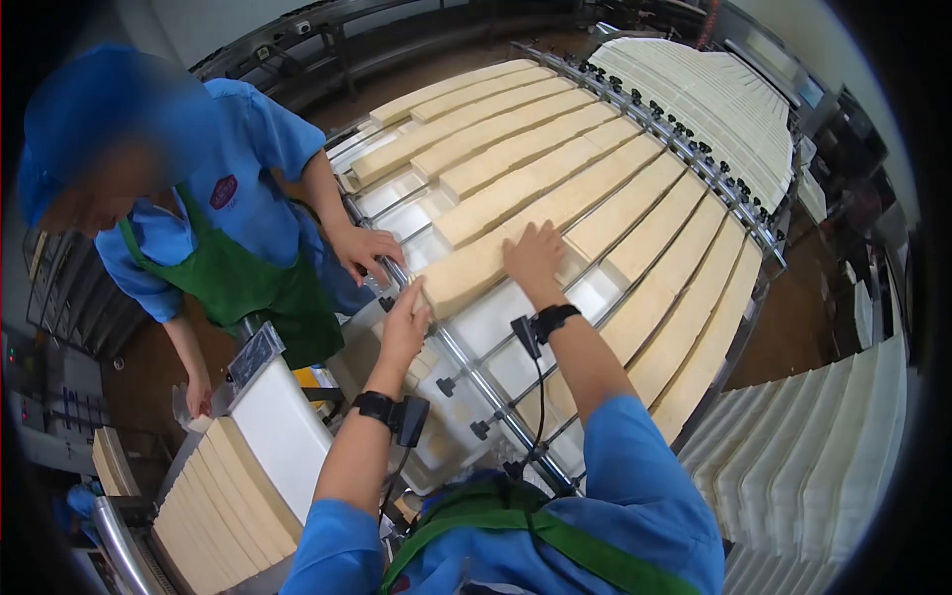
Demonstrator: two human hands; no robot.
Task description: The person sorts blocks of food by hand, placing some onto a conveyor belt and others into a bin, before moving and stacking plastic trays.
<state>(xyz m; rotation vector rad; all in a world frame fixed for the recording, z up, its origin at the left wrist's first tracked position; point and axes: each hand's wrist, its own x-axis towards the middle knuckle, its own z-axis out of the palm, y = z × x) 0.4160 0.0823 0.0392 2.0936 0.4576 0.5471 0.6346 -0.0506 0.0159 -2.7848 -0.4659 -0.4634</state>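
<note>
Green apron strap [605, 555], one, and blue sleeves [645, 461], two, nearest the camera. Remainder by size: bench [501, 315], one, carrying long pale slabs side by side in lanes, presumably so they stay straight and apart; roughly eleven lanes, exact count uncertain. Co-worker [243, 203], one, at left, with a hand [365, 250] beside the near rail [459, 354]. Close-packed row of slabs [233, 486], lower left, likely packed to save room; too tight to count. Handled slab [458, 275], one: on the bench, near end by the rail. Own hands, two: left hand [405, 322] partly curled at that end, firmness of hold cannot be told; right hand [535, 256] fairly open, fingers spread on top; spacing probably steadies the slab. Wrist straps [553, 319], two. Black knobs [481, 429] between the forearms, two clear
</note>
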